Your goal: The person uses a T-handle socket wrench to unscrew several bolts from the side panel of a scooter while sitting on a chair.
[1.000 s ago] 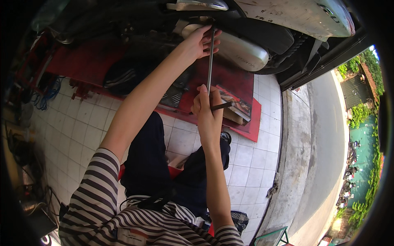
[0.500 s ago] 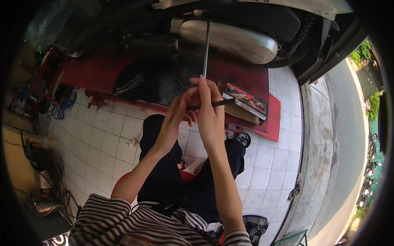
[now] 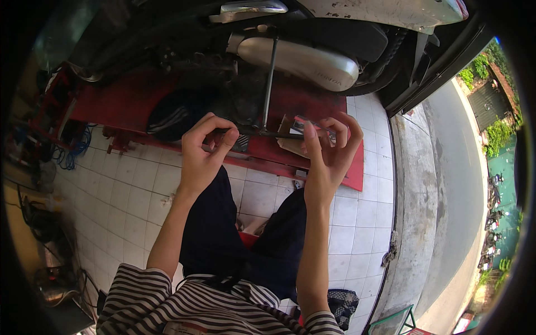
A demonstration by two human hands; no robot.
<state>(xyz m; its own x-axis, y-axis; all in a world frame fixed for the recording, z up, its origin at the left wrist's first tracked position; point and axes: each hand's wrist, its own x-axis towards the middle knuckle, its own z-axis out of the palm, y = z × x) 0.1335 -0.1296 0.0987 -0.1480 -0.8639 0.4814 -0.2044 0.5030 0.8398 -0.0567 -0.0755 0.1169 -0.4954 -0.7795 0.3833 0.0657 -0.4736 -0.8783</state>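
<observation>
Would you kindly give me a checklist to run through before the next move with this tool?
1. T-handle tool has left hand at its left crossbar end: ok.
2. Right hand at the right end: ok.
3. Right hand's grip firm: cannot tell; hand loosely curved.
4. Tool's far tip seated: cannot tell; too small beside the motorcycle.
5. Cardboard box clear of the right hand: cannot tell; they overlap in view.

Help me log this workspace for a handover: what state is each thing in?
T-handled tool: held by its crossbar, tip's seating unclear
Left hand: pinching the crossbar's left end
Right hand: fingers loosely curled at its right end
Silver engine cover: mounted
Pale body panel: scuffed
Carton: partly hidden, closure unclear
Blue cable: bunched
</observation>
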